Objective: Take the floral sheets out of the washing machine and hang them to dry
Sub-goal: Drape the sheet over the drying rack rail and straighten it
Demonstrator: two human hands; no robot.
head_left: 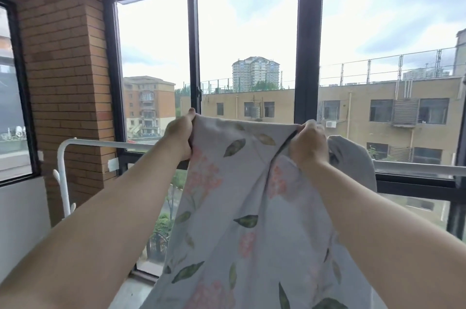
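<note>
Both arms reach forward and up, and each hand has its grip closed tight on the top edge of the floral sheet (227, 207); the left hand (180, 135) pinches one upper corner with the thumb on top and the fingers curled behind the cloth, while the right hand (309, 143) is bunched into a fist around the other end of the same edge, fabric gathered inside it. Between the two hands the edge runs nearly level and fairly taut; below it the sheet hangs down toward the bottom of the view in soft folds — pale grey-lilac cloth printed with pink flower clusters and green leaves. The sheet is held up in front of a white drying rail (100, 143), whose horizontal bar passes behind the left forearm and shows again to the right of the right hand; whether the cloth touches the bar cannot be told. Just beside the right hand a plain grey cloth (353, 157) is draped over the rail. Behind everything stands a large dark-framed window (194, 56) with apartment buildings and a cloudy sky beyond; a brick wall (63, 69) fills the left side — the rail's curved end post stands near it.
</note>
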